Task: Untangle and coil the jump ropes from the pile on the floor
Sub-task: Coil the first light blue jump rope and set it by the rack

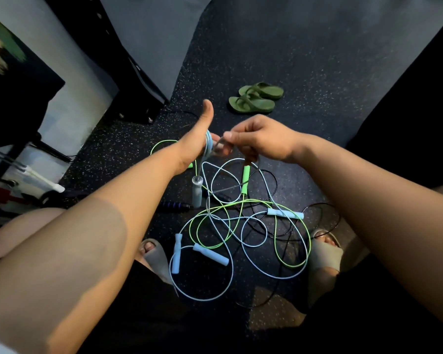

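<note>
Light blue rope (pixel 208 146) looped around left hand (pixel 193 141), held above rope pile (pixel 241 226) at mid-floor (pixel 317 72).
Left thumb points up; the state of the other fingers cannot be told. Right hand (pixel 262 140) pinches the rope beside the loops.

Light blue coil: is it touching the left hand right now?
Touching. The head view shows the light blue coil looped around the left hand below its raised thumb; the right hand pinches a strand beside it.
</note>
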`<state>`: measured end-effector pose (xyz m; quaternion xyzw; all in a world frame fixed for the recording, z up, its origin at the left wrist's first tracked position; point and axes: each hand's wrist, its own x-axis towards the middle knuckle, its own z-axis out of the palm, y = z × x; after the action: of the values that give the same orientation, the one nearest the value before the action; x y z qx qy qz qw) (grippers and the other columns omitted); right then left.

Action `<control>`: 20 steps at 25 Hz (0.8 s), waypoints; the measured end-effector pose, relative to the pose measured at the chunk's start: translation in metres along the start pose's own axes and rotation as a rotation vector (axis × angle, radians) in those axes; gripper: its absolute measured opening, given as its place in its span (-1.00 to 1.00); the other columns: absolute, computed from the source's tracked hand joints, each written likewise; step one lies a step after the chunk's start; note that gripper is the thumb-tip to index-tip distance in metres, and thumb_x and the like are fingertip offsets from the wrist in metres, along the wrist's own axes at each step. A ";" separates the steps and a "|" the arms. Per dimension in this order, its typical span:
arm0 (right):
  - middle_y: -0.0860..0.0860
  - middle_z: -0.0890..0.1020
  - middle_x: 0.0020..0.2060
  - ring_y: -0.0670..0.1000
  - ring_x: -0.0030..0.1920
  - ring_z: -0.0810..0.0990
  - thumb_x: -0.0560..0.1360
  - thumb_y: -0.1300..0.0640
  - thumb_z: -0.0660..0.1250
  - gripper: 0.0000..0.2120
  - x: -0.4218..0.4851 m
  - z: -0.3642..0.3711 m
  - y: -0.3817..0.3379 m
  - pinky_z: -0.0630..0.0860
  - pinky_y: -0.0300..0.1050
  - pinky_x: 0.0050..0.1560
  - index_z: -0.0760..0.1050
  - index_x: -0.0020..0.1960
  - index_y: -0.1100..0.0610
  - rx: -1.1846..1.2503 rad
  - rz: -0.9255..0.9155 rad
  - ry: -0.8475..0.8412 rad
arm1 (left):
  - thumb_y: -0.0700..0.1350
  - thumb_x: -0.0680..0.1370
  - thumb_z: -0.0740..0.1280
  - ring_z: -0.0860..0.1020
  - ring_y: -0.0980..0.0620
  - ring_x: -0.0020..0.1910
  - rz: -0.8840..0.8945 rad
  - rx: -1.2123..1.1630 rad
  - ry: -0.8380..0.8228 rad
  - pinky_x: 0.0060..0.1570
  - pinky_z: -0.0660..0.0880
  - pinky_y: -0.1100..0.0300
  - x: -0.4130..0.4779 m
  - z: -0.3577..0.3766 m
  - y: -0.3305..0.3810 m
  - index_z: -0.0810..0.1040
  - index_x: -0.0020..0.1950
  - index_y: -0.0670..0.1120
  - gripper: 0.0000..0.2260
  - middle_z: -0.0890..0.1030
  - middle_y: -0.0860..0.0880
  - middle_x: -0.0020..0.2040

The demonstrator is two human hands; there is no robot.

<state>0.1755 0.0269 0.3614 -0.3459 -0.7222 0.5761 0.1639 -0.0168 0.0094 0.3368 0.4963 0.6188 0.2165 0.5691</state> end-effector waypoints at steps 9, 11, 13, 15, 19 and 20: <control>0.01 0.32 -0.48 0.07 -0.41 0.30 0.58 -0.14 0.32 -0.65 0.008 -0.022 0.017 0.34 0.01 -0.36 0.60 -0.25 0.06 -0.113 -0.033 0.436 | 0.60 0.31 -0.40 0.64 -0.24 -0.24 -0.019 -0.307 -0.419 0.09 0.56 -0.01 -0.032 0.009 0.021 0.58 -0.13 -0.32 0.14 0.64 -0.25 -0.34; -0.08 0.31 -0.51 0.02 -0.45 0.30 0.56 -0.17 0.33 -0.64 0.009 -0.023 0.023 0.30 -0.02 -0.36 0.59 -0.27 0.05 -0.127 -0.007 0.476 | 0.62 0.29 -0.39 0.60 -0.19 -0.33 0.036 -0.426 -0.404 0.20 0.50 -0.06 -0.034 0.008 0.026 0.53 -0.20 -0.25 0.08 0.59 -0.18 -0.43; -0.11 0.33 -0.54 -0.09 -0.51 0.30 0.57 -0.19 0.30 -0.61 0.010 -0.018 0.029 0.29 -0.10 -0.37 0.61 -0.26 0.06 -0.168 0.035 0.470 | 0.64 0.27 -0.39 0.57 -0.17 -0.36 0.082 -0.517 -0.368 0.26 0.47 -0.07 -0.034 0.004 0.028 0.52 -0.21 -0.21 0.06 0.56 -0.14 -0.44; -0.14 0.40 -0.60 -0.16 -0.57 0.34 0.60 -0.21 0.23 -0.57 0.011 -0.009 0.031 0.31 -0.15 -0.40 0.64 -0.21 0.07 -0.208 0.101 0.427 | 0.65 0.26 -0.38 0.55 -0.16 -0.35 0.110 -0.591 -0.342 0.26 0.47 -0.05 -0.032 0.002 0.027 0.51 -0.19 -0.20 0.05 0.55 -0.12 -0.43; 0.08 0.37 -0.47 -0.01 -0.53 0.35 0.62 -0.27 0.13 -0.48 0.015 0.013 0.038 0.34 -0.13 -0.41 0.58 -0.32 0.01 -0.038 0.170 0.387 | 0.69 0.26 -0.24 0.56 -0.13 -0.31 0.183 -0.809 -0.291 0.25 0.44 0.02 -0.033 0.002 0.032 0.54 -0.09 -0.24 0.07 0.57 -0.11 -0.39; 0.13 0.34 -0.44 0.03 -0.52 0.34 0.64 -0.24 0.11 -0.48 0.014 0.018 0.039 0.34 -0.14 -0.43 0.58 -0.28 0.05 0.036 0.198 0.358 | 0.69 0.26 -0.20 0.59 -0.12 -0.28 0.210 -0.897 -0.275 0.21 0.45 0.06 -0.035 0.002 0.035 0.56 -0.03 -0.26 0.09 0.59 -0.12 -0.35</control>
<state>0.1665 0.0278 0.3170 -0.5089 -0.6339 0.5314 0.2383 -0.0072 -0.0062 0.3827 0.2856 0.3298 0.4508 0.7788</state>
